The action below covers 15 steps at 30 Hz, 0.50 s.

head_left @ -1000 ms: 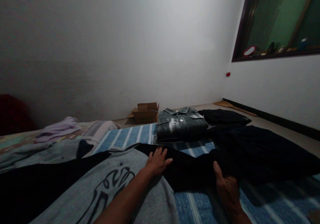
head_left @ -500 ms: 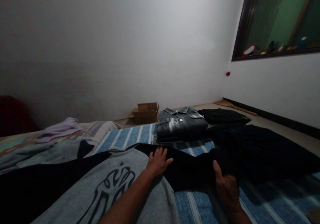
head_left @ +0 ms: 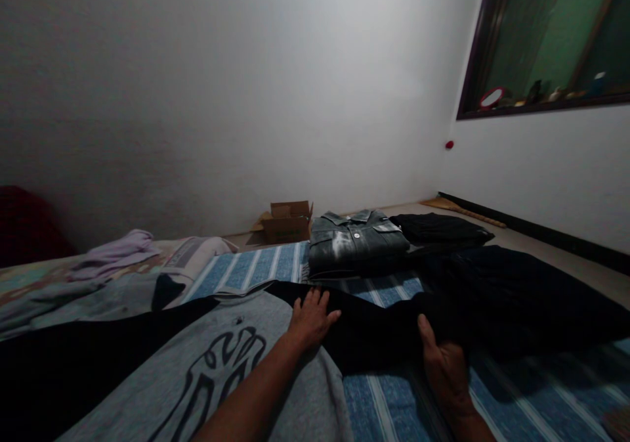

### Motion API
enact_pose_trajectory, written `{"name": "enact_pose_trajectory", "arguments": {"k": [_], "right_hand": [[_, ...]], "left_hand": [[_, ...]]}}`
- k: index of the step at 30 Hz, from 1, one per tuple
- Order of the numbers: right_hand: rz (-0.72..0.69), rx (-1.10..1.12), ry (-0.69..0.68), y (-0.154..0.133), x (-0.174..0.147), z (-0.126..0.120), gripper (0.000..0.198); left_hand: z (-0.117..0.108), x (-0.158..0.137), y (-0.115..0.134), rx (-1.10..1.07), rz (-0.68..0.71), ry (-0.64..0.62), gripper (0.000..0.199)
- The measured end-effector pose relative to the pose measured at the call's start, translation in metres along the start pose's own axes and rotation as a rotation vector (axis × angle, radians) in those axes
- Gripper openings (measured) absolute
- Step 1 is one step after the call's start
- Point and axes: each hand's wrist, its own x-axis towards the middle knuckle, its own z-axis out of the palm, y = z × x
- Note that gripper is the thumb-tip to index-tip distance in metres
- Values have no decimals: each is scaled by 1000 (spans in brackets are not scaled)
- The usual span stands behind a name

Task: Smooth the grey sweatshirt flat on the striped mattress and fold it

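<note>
A grey long-sleeved shirt (head_left: 231, 363) with black sleeves and a dark looping print lies spread out, its collar toward the wall. My left hand (head_left: 312, 320) rests flat on its right-hand shoulder seam, fingers apart. Out along the right-hand black sleeve (head_left: 374, 337), my right hand (head_left: 445, 370) grips the cloth, thumb on top and fingers hidden under it. The other black sleeve (head_left: 98, 356) stretches out to the left.
A folded grey denim jacket (head_left: 357, 242) lies behind the sleeve, beside folded black clothes (head_left: 443, 230). Dark garments (head_left: 531, 297) lie right on the blue striped cloth (head_left: 371, 409). Crumpled clothes (head_left: 115, 255) are at left. A cardboard box (head_left: 287, 224) stands by the wall.
</note>
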Motion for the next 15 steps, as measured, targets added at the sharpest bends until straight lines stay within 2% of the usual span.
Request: {"name": "enact_pose_trajectory", "arguments": {"k": [5, 11, 15], "right_hand": [[37, -25, -11, 2, 0, 1, 62], [-15, -3, -12, -2, 0, 1, 65], [52, -17, -26, -2, 0, 0, 67]], "left_hand": [[1, 0, -1, 2, 0, 10, 65], [3, 1, 0, 8, -5, 10, 64], [4, 2, 1, 25, -21, 0, 64]]}}
